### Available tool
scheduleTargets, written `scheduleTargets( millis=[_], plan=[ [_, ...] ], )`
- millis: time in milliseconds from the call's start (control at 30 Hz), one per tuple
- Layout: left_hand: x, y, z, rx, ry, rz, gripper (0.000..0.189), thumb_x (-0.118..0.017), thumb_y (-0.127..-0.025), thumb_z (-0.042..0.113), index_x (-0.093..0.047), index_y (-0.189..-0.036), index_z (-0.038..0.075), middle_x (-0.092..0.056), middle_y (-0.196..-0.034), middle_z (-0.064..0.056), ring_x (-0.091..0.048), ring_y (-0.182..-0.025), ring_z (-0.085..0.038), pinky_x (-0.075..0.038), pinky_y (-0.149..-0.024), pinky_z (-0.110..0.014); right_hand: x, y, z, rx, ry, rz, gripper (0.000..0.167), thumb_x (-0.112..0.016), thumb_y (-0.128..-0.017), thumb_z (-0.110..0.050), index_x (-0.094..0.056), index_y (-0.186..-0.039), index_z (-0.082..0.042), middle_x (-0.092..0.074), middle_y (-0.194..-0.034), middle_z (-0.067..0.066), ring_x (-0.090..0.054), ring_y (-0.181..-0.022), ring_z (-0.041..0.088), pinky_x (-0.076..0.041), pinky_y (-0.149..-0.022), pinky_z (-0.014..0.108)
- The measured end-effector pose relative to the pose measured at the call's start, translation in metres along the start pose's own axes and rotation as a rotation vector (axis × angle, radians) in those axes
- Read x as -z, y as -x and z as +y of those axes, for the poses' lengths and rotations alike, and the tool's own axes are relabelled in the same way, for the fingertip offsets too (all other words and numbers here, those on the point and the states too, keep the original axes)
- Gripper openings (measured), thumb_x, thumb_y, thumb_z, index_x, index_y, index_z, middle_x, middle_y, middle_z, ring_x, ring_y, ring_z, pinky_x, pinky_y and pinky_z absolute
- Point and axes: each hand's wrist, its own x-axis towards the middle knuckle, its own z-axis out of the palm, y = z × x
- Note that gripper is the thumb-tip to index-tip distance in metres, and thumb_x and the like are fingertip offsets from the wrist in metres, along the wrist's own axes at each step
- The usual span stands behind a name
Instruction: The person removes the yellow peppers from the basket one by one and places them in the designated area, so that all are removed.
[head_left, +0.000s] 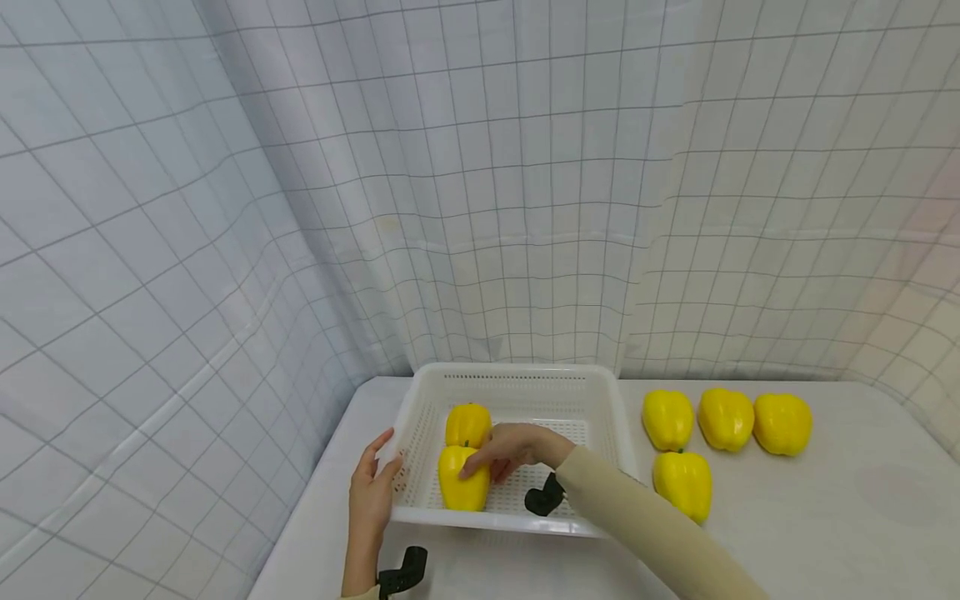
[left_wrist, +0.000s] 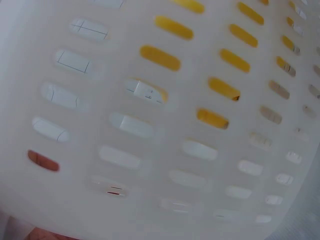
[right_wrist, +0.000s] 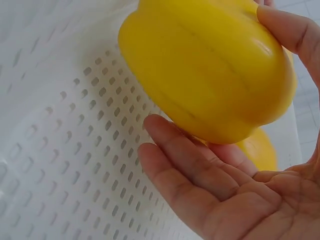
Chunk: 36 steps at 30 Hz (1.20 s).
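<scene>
A white perforated plastic basket [head_left: 517,371] stands on the table with two yellow bell peppers in its left half. My right hand [head_left: 517,446] reaches in from the right and holds the nearer bell pepper [head_left: 463,483]. In the right wrist view the thumb [right_wrist: 292,30] lies on one side of that pepper and the fingers [right_wrist: 187,160] along its underside. Just behind it sits the other bell pepper [head_left: 468,421]. My left hand [head_left: 371,487] grips the basket's left rim, its thumb over the edge. Through the wall slots [left_wrist: 167,27] yellow shows in the left wrist view.
Right of the basket, several more yellow bell peppers [head_left: 726,419] lie on the white table [head_left: 810,525]; one pepper [head_left: 682,483] is nearer the front, close to my right sleeve [head_left: 645,517]. White checked curtains [head_left: 525,208] hang behind and to the left.
</scene>
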Motion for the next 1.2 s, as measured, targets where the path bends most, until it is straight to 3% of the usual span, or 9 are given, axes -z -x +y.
scheduleTargets(
  millis=[233, 433, 600, 733, 833, 967, 1200],
  plan=[
    [0.001, 0.001, 0.002, 0.006, -0.008, -0.008, 0.048, -0.051, -0.094, 0.01, -0.045, -0.141, 0.014, -0.036, -0.145, -0.019, -0.036, -0.126, -0.039, -0.031, -0.097, -0.056, 0.002, 0.002, 0.001, 0.021, 0.006, 0.018, 0.025, -0.076, -0.078, -0.023, -0.059, -0.082, -0.006, -0.057, -0.072, 0.002, -0.047, -0.057, 0.017, -0.052, -0.069, 0.035],
    [0.002, 0.0, 0.001, 0.004, -0.014, 0.003, 0.047, -0.05, -0.094, 0.01, -0.046, -0.141, 0.014, -0.037, -0.145, -0.019, -0.038, -0.124, -0.039, -0.031, -0.097, -0.054, 0.005, 0.004, 0.001, 0.041, 0.019, 0.043, 0.035, -0.078, -0.076, -0.022, -0.047, -0.063, -0.011, -0.054, -0.068, 0.0, -0.044, -0.055, 0.014, -0.051, -0.062, 0.03],
    [0.002, -0.002, 0.001, -0.001, -0.003, -0.003, 0.047, -0.05, -0.094, 0.008, -0.046, -0.141, 0.013, -0.035, -0.146, -0.018, -0.032, -0.129, -0.04, -0.027, -0.1, -0.057, 0.008, 0.009, 0.001, 0.048, 0.021, 0.067, 0.04, -0.078, -0.076, -0.023, -0.043, -0.059, -0.012, -0.051, -0.066, 0.0, -0.042, -0.054, 0.014, -0.051, -0.064, 0.032],
    [0.001, -0.002, 0.002, 0.003, -0.002, -0.005, 0.047, -0.05, -0.094, 0.008, -0.046, -0.141, 0.013, -0.033, -0.148, -0.017, -0.028, -0.132, -0.04, -0.025, -0.101, -0.057, 0.012, 0.014, 0.0, 0.048, 0.019, 0.093, 0.038, -0.078, -0.076, -0.025, -0.045, -0.064, -0.01, -0.051, -0.069, 0.001, -0.042, -0.056, 0.015, -0.052, -0.069, 0.036],
    [0.001, -0.002, 0.002, 0.006, 0.0, -0.003, 0.047, -0.05, -0.094, 0.008, -0.046, -0.14, 0.013, -0.033, -0.148, -0.017, -0.027, -0.132, -0.04, -0.026, -0.101, -0.057, 0.014, 0.019, 0.0, 0.05, 0.008, 0.118, 0.034, -0.078, -0.076, -0.026, -0.051, -0.08, -0.005, -0.055, -0.079, 0.005, -0.05, -0.064, 0.017, -0.051, -0.076, 0.041],
    [0.001, -0.002, 0.001, -0.004, 0.007, -0.005, 0.047, -0.05, -0.094, 0.008, -0.046, -0.14, 0.012, -0.033, -0.148, -0.017, -0.026, -0.133, -0.041, -0.026, -0.101, -0.057, 0.017, 0.026, -0.001, 0.057, 0.006, 0.154, 0.048, -0.079, -0.076, -0.027, -0.049, -0.102, 0.0, -0.057, -0.095, 0.011, -0.057, -0.079, 0.022, -0.049, -0.082, 0.045],
    [0.001, -0.002, 0.0, 0.005, 0.008, -0.009, 0.047, -0.05, -0.094, 0.009, -0.046, -0.141, 0.014, -0.035, -0.146, -0.017, -0.033, -0.128, -0.037, -0.03, -0.097, -0.053, 0.023, 0.039, -0.003, 0.089, 0.042, 0.204, 0.052, -0.078, -0.075, -0.031, -0.048, -0.107, -0.002, -0.057, -0.098, 0.01, -0.057, -0.085, 0.023, -0.049, -0.083, 0.043]
  ],
)
